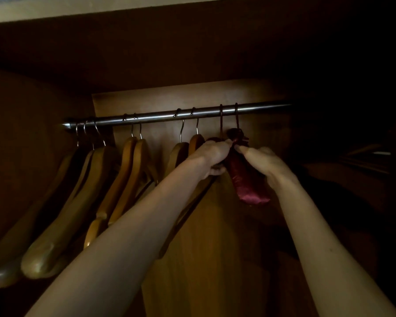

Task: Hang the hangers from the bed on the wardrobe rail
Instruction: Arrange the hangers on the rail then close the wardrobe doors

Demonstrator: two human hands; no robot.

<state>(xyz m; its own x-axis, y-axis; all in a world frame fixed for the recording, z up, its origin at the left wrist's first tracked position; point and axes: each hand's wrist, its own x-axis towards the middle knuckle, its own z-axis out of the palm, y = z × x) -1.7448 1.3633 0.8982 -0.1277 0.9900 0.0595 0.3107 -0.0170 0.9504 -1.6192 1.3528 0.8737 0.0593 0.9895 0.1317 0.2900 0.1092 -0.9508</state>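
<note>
Step in hand: a padded satin hanger (245, 177) is being settled on the wardrobe rail (256, 109), its hook already over the bar.
Left hand (212, 157): fingers are closed on the hanger's neck.
Right hand (264, 162): fingers are pinched on the same neck from the other side.
Wooden hangers (128, 179): hung along the rail, left of the fingers.
Next move: both grips are likely to be released once the hanger is seen to rest straight.
</note>
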